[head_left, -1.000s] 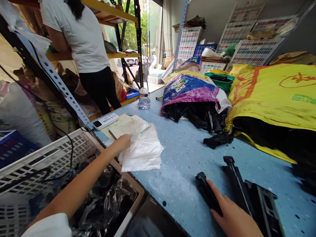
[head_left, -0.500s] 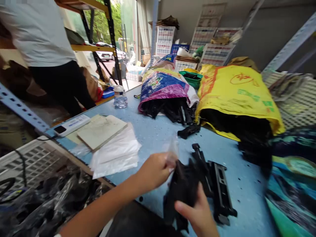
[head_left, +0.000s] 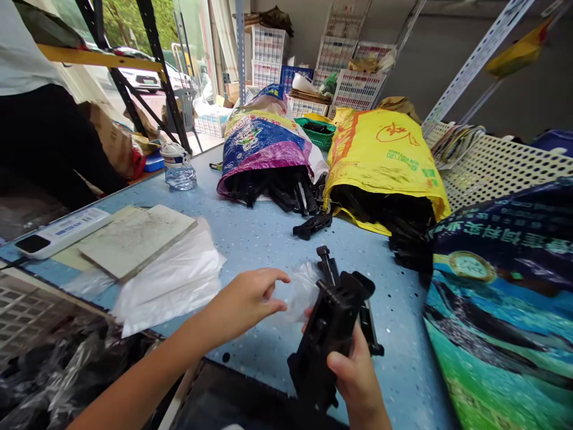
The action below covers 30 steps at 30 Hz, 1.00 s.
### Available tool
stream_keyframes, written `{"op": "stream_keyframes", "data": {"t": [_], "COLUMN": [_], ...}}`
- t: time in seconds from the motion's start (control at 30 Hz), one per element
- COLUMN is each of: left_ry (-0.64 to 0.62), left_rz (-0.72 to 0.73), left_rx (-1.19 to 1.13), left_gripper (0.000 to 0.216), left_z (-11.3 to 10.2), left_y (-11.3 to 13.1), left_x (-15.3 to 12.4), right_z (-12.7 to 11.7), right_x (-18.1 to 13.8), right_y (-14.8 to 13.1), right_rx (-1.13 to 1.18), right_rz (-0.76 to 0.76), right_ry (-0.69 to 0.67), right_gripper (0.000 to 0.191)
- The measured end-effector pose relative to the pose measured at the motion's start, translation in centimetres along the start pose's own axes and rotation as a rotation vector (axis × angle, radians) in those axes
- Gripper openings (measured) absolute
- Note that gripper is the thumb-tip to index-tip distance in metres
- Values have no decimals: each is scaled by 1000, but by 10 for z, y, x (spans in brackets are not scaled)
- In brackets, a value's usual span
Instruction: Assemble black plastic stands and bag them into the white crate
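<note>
My right hand is wrapped round a bulky black plastic part, tilted up over the front of the table. To the left, my left hand holds nothing, its thumb and forefinger apart. Between the hands is a clear plastic bag, close to the right fingertips; whether they touch it I cannot tell. Behind the held part, more long black plastic parts lie on the blue table, partly hidden. A stack of clear plastic bags lies left of my left hand.
Two sacks, one purple-blue and one yellow, spill black parts at the back. A loose black part lies before them. A blue-green sack stands right. A water bottle and a flat board are left; a person stands beyond.
My left hand has let go of the clear bag, and its fingers have spread. The right hand has turned the black part more upright. The view has swung to the right.
</note>
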<state>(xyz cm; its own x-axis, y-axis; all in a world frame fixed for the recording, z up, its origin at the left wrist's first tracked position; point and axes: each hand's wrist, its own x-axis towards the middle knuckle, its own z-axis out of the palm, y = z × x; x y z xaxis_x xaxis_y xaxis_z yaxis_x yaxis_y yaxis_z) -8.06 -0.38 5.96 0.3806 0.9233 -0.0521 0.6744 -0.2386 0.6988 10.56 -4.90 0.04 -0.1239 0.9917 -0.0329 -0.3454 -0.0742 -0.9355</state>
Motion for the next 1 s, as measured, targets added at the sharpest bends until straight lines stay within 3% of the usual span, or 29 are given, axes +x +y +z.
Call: {"op": "stream_keyframes", "data": {"t": [0.13, 0.3, 0.37, 0.43, 0.5, 0.57, 0.67, 0.8, 0.9, 1.0], "left_ry": [61, 137, 188, 244, 273, 271, 257, 258, 218, 113], "left_rz": [58, 25, 97, 200, 264, 278, 334, 503, 556, 593], "left_rx": [313, 387, 400, 365, 214, 15, -144, -79, 58, 145], "left_gripper": [19, 29, 29, 26, 24, 23, 22, 20, 20, 21], "left_z": [-2, 0, 2, 3, 2, 0, -2, 0, 5, 13], "left_y": [-9, -19, -16, -9, -3, 1, 1, -3, 2, 10], "left_x": [4, 9, 10, 9, 8, 7, 5, 4, -1, -8], "right_z": [-14, -36, -32, -20, -7, 2, 4, 2, 5, 8], "right_x": [-2, -16, -18, -13, -3, 8, 20, 21, 21, 24], "right_y": [6, -8, -25, -45, -60, -67, -68, -64, -62, -58], "right_rx": [-296, -659, -843, -1017, -1177, -1275, -1287, -1244, -1281, -1309], "right_rz": [8, -155, -279, -354, -361, -294, -131, 16, -15, -123], "right_ry": [77, 144, 14, -250, -488, -599, -536, -480, -388, -153], "right_gripper": [63, 52, 50, 45, 45, 48, 48, 45, 37, 19]}}
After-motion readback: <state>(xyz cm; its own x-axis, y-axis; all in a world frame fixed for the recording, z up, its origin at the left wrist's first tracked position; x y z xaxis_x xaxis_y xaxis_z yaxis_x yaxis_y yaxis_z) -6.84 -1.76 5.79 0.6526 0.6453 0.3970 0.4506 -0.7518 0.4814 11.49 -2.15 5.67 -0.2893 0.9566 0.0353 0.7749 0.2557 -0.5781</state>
